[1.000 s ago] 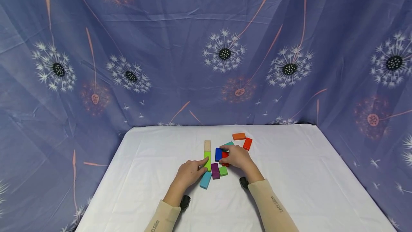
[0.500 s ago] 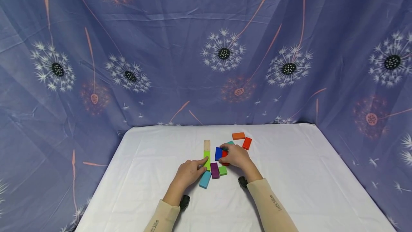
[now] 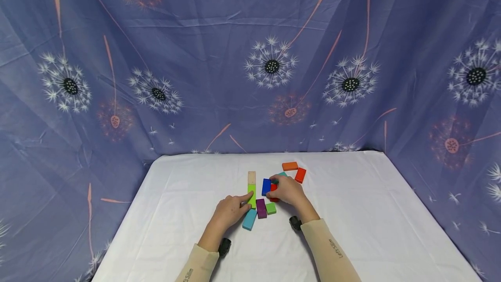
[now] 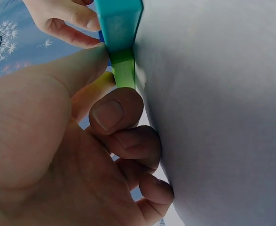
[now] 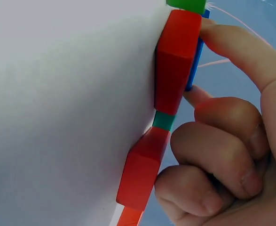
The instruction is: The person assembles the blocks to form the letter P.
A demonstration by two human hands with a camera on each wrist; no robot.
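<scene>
In the head view my left hand (image 3: pixel 231 209) holds a lime green block (image 3: pixel 252 193) with thumb and index finger, its other fingers curled in the left wrist view. The block stands end to end with a plain wooden block (image 3: pixel 252 178). My right hand (image 3: pixel 288 190) pinches a blue block (image 3: pixel 266 187) between thumb and index finger. Partly under that hand lies a red block (image 3: pixel 274 194); in the right wrist view this red block (image 5: pixel 177 61) hides most of the blue block (image 5: pixel 194 66). A teal block (image 3: pixel 282 174) is partly covered behind the right hand.
Near my left thumb lie a light blue block (image 3: pixel 249 219), a purple block (image 3: pixel 261 208) and a small green block (image 3: pixel 271 208). Farther back are an orange block (image 3: pixel 290 166) and another red block (image 3: pixel 300 175). A patterned curtain (image 3: pixel 219 77) rises behind the white table (image 3: pixel 188 177).
The blue block has tilted and shifted slightly in my right fingers, its far end leaning right. My left hand stays on the lime green block.
</scene>
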